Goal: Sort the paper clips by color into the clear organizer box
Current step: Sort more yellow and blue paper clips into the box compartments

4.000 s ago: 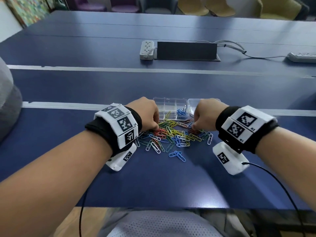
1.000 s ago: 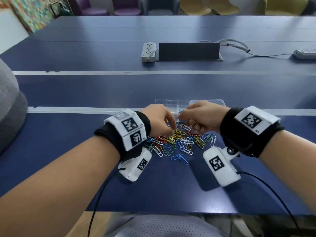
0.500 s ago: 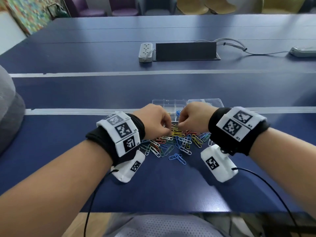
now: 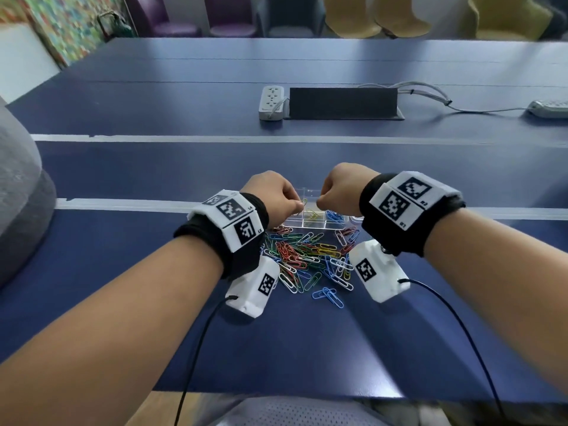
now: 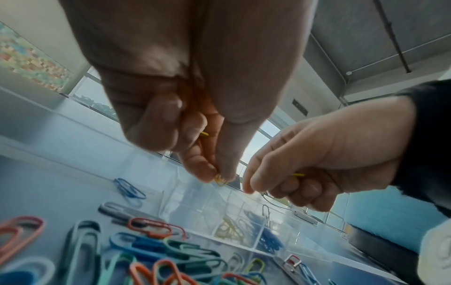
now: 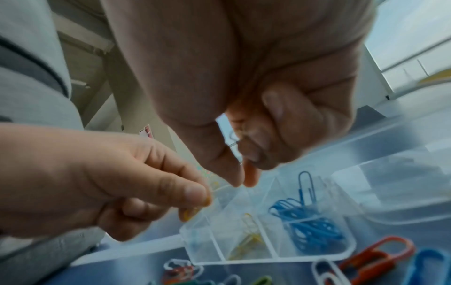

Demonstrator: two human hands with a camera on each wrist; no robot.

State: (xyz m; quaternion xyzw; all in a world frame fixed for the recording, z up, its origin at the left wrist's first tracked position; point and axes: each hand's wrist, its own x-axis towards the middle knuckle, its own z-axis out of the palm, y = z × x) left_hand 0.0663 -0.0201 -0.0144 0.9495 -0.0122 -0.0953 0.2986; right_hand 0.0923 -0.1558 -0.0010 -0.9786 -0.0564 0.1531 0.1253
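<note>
The clear organizer box [image 4: 310, 224] lies just beyond a mixed pile of colored paper clips [image 4: 307, 256]. Its compartments hold yellow clips [image 6: 251, 231] and blue clips [image 6: 310, 227]. Both hands hover over the box, fingers curled. My left hand [image 4: 299, 206] pinches a yellow paper clip [image 5: 220, 179] between thumb and forefinger above the yellow compartment. My right hand [image 4: 319, 207] is close beside it, its thumb and finger tips nearly together. A yellow clip end [image 5: 299, 175] sticks out from its curled fingers, and a thin wire loop [image 6: 233, 139] shows behind the thumb.
The blue table [image 4: 276, 348] runs to a front edge near my body. A white power strip [image 4: 272, 103] and a black cable hatch [image 4: 344, 103] sit far back. A grey padded shape [image 4: 18, 192] is at the left. Wrist-camera cables trail toward me.
Both hands have lifted off the clip pile and moved forward over the box, each carrying clips. The pile, hidden under the hands before, now shows.
</note>
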